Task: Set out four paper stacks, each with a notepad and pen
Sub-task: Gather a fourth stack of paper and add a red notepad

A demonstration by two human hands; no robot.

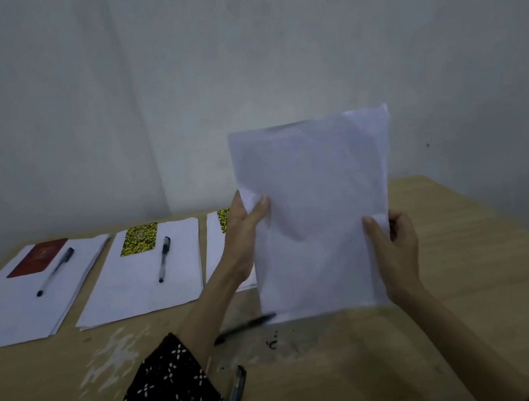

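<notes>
**Fourth stack held upright over the table**

Left hand and right hand pinch the paper stack by its side edges, upright, bottom edge near the table. A loose pen lies just left of it; three set stacks line the far-left edge.

Left hand gripping, right hand gripping

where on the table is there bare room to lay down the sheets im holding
Bare wood lies right of the third stack, under and beyond the held sheets, out to the table edge. The far left is crowded with stacks. Two loose pens lie on the near middle.
</notes>
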